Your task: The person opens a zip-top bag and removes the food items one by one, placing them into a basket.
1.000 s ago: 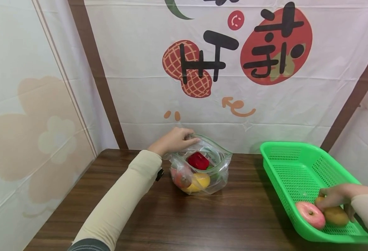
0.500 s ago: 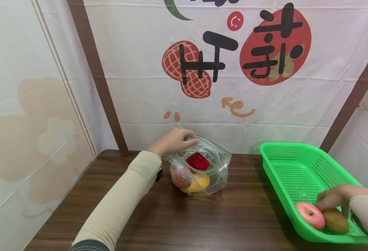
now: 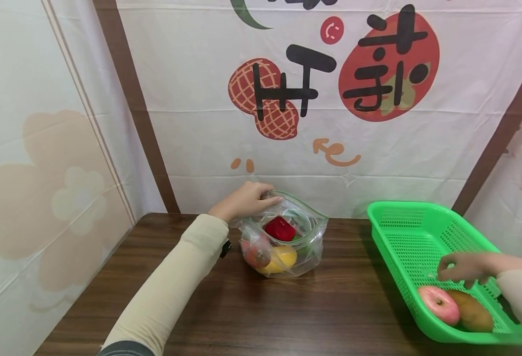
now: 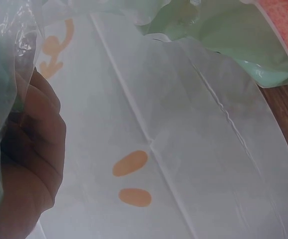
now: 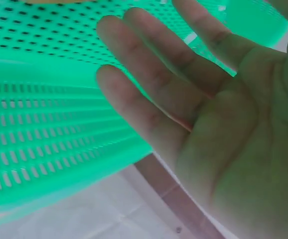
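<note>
My left hand (image 3: 247, 201) grips the left rim of a clear zip bag (image 3: 310, 254) standing with its mouth open. Inside the bag are a red piece (image 3: 280, 228) like a bell pepper, a yellow fruit (image 3: 283, 259) and a reddish round one (image 3: 257, 255), blurred by the plastic. In the left wrist view, curled fingers (image 4: 42, 117) hold the plastic. Over the green basket (image 3: 378, 237) hovers my right hand (image 3: 467, 267), with nothing in its grasp; the right wrist view shows spread fingers (image 5: 149, 74). Below it, a pink apple (image 3: 439, 304) touches a brown elongated fruit or vegetable (image 3: 472, 312).
The brown wooden table (image 3: 332, 316) lies in front of a printed white cloth backdrop (image 3: 189, 143). At the table's right stands the basket, close to the side cloth. Bare wood lies between bag and basket.
My right hand has let go of the brown item and risen off it, its fingers opening. The brown item now lies more slanted against the apple. My left hand and the bag stay put.
</note>
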A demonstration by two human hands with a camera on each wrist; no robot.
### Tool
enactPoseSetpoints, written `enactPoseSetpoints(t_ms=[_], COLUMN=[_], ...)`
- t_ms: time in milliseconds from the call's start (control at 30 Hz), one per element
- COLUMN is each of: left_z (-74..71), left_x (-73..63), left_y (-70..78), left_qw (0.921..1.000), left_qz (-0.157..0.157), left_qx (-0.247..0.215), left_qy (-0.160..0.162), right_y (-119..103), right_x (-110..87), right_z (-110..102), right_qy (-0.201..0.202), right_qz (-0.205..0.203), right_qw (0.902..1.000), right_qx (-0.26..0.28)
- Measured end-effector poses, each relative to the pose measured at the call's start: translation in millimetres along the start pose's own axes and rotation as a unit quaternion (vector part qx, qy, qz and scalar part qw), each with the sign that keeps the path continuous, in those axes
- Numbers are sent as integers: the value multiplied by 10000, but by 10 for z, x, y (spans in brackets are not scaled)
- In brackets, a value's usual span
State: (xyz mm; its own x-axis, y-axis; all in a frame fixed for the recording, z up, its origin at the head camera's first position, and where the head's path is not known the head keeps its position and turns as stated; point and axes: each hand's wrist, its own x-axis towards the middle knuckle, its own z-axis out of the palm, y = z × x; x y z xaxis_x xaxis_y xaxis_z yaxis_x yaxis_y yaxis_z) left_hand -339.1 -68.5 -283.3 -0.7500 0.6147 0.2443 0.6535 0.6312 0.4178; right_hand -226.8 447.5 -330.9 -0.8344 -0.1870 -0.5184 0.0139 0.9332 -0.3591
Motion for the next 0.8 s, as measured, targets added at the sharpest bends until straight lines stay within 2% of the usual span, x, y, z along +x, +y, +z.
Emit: enactPoseSetpoints(t_ms=[167,300,400,500,600,700,800], left_z=[1,4,5,3,3,-2,-4], left_x=[3,3,1,-3,-6,-4,3], left_y=[5,1,2,2,1,0,0], left_qw=[10000,10000,10000,10000,10000,10000,10000], left_qz=[23,27,35,55,67,48,40], left_qx=[-5,-54,-60,-44,-31,-31,-3], left_qy=[25,42,46,46,47,45,18], right_y=[-121,-267,-402,-560,-742,-960,-1194], right_x=[-7,-28,-28,-20,-11,-35,-78], right_z=[-111,-161,-150,-141,-148,-170,-179], right_qy=[327,752,1261,1740,2076,2239,2293], right_qz=[-522,-1136,-1755,-2365,-2894,-3231,-3396], right_qw=[9976,9884,9699,9443,9206,9051,8968], right_qx=[-315,-668,-1125,-1489,-1603,-1622,-1670])
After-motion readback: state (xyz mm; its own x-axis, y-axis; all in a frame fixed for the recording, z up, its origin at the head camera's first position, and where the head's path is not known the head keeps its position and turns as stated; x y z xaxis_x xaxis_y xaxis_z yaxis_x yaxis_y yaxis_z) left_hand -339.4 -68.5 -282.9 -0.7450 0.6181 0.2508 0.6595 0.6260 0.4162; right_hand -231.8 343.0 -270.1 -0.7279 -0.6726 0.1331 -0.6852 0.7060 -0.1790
